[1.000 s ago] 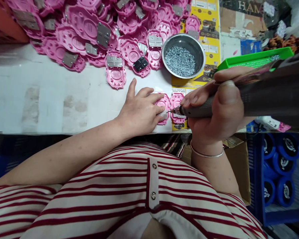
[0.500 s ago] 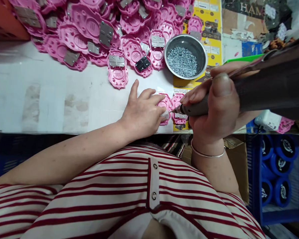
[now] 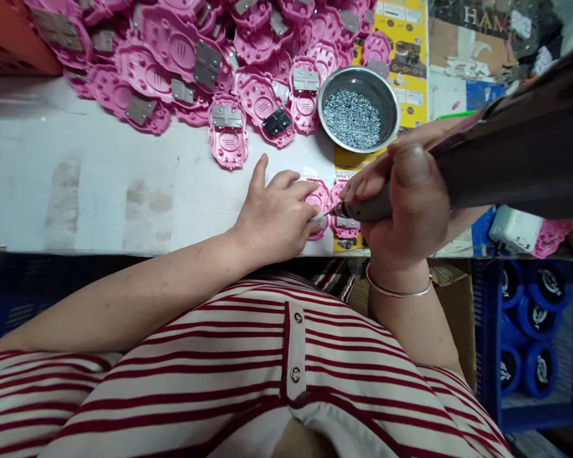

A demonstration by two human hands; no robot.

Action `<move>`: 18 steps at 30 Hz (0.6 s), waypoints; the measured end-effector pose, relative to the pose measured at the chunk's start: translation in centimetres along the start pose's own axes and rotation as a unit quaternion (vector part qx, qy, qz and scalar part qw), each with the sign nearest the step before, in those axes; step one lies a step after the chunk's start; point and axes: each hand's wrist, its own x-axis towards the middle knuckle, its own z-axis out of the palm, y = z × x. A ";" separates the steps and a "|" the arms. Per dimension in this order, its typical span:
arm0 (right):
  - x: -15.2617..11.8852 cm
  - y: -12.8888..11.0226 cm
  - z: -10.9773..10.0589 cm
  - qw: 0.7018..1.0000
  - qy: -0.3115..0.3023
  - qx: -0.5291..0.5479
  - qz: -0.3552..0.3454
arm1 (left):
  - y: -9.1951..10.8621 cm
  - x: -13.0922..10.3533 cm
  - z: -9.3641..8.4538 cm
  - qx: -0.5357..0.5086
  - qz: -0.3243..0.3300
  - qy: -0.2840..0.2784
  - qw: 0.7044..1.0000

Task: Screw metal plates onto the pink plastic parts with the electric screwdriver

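My left hand (image 3: 277, 213) lies spread, its fingertips on a pink plastic part (image 3: 318, 198) with a metal plate at its lower end. My right hand (image 3: 410, 197) is wrapped round a dark electric screwdriver (image 3: 516, 152) that slants in from the right. Its tip touches or hovers at the plate near my left fingertips; which of the two I cannot tell. Beside that part lies a second pink part (image 3: 346, 226), half hidden under my right hand. A steel bowl (image 3: 393, 130) of small screws (image 3: 352, 119) stands just beyond my hands.
Many pink parts with metal plates (image 3: 172, 60) are heaped at the back left, beside an orange crate (image 3: 14, 41). A white charger-like box (image 3: 514, 230) sits at the right edge. Below the table, a blue crate (image 3: 544, 416) holds several blue round items (image 3: 540, 367).
The rear body of the screwdriver has tilted up slightly, and my right hand has shifted a little to the left. My left hand stays on the same pink part.
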 end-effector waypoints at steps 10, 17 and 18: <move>-0.1 -1.5 -2.4 0.989 0.012 0.109 -0.102 | -0.1 0.0 0.1 0.020 0.012 0.020 1.000; 0.7 -3.2 -5.6 0.981 0.114 0.085 -0.130 | -0.4 -0.4 0.1 0.012 0.015 0.021 1.000; 0.7 -2.8 -5.9 0.980 0.119 0.083 -0.138 | -0.4 -0.5 0.1 0.011 0.017 0.018 1.000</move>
